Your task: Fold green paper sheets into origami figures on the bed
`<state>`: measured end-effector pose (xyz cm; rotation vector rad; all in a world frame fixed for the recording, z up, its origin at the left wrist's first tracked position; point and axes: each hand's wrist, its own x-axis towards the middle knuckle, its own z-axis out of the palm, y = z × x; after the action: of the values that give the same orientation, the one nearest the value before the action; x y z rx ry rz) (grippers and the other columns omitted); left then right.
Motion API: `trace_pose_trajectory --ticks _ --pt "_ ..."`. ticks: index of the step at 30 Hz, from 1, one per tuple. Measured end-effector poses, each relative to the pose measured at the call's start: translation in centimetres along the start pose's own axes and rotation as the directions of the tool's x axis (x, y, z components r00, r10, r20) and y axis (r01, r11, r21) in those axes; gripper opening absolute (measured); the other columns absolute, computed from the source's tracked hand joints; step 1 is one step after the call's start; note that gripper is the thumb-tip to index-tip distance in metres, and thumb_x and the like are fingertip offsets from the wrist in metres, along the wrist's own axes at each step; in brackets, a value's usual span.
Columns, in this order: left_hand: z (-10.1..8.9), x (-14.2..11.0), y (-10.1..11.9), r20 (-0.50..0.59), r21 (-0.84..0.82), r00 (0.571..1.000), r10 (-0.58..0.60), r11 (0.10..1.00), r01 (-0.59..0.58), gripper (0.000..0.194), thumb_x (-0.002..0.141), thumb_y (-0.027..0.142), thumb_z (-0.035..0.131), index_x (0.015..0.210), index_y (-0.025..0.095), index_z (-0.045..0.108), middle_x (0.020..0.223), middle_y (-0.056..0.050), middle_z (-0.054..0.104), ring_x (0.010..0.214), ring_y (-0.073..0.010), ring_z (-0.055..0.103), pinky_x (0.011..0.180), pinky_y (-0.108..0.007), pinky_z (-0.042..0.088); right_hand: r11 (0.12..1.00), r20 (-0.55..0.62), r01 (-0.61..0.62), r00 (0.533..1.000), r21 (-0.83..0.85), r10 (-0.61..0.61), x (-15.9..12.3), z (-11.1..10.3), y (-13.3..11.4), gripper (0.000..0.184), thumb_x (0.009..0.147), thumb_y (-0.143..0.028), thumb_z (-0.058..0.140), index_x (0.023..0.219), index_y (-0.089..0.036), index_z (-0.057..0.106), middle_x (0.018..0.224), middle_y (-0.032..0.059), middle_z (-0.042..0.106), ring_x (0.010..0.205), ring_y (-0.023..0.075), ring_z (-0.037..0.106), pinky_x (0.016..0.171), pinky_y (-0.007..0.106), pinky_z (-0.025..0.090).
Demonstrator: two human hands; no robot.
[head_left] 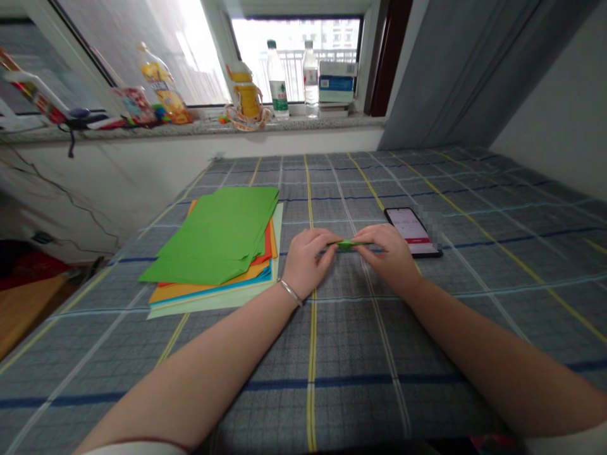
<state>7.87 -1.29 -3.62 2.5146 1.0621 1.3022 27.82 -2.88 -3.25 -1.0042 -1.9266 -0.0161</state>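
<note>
A small piece of folded green paper (345, 244) is held between my two hands, seen nearly edge-on. My left hand (306, 258), with a silver bangle (290, 292) at the wrist, pinches its left end between thumb and fingers. At the other end, my right hand (389, 256) pinches it the same way. Fingers cover much of the paper, so its full folded shape is hidden. To the left of my left hand lies a stack of coloured sheets, with green sheets (218, 230) on top and orange, blue and pale green edges showing below.
Just beyond my right hand a phone (412, 230) lies with its screen lit. A checked grey cloth (351, 354) covers the surface. On the windowsill (203, 129) stand two clear bottles, a yellow bottle (247, 98), a snack bag and stacked boxes (336, 85).
</note>
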Motion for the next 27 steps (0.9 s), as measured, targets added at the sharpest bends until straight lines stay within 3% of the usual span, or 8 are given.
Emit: trace_pose_trajectory --ticks 9,17,27 --pt "0.2 -0.1 0.2 -0.063 -0.064 0.994 0.094 0.993 -0.099 0.009 0.087 0.021 0.057 0.09 0.021 0.065 0.092 -0.004 0.068 0.092 -0.0168 0.06 0.084 -0.033 0.046 0.998 0.059 0.053 0.997 -0.033 -0.051 0.0 0.0 -1.1 0.009 0.085 -0.026 0.063 0.092 -0.024 0.068 0.096 0.0038 0.072 0.093 0.0196 0.064 0.088 0.037 0.046" --pt "-0.1 -0.1 0.8 -0.013 -0.143 0.996 0.086 0.986 -0.087 0.007 0.086 0.024 0.058 0.091 0.02 0.063 0.095 -0.005 0.067 0.095 -0.0177 0.06 0.087 -0.035 0.048 0.999 0.058 0.041 0.997 -0.017 -0.04 0.0 0.0 -1.4 0.008 0.086 -0.027 0.061 0.089 -0.026 0.069 0.099 0.0028 0.073 0.094 0.0198 0.064 0.088 0.039 0.046" --pt "0.1 0.1 0.5 -0.097 -0.221 0.991 0.091 0.969 -0.111 0.004 0.086 0.022 0.062 0.085 0.019 0.063 0.09 -0.005 0.066 0.089 -0.0154 0.06 0.083 -0.032 0.049 0.997 0.031 0.074 0.997 0.006 -0.074 0.0 -0.1 -1.4 0.008 0.085 -0.025 0.062 0.089 -0.026 0.069 0.098 0.0026 0.074 0.092 0.0187 0.065 0.087 0.038 0.048"
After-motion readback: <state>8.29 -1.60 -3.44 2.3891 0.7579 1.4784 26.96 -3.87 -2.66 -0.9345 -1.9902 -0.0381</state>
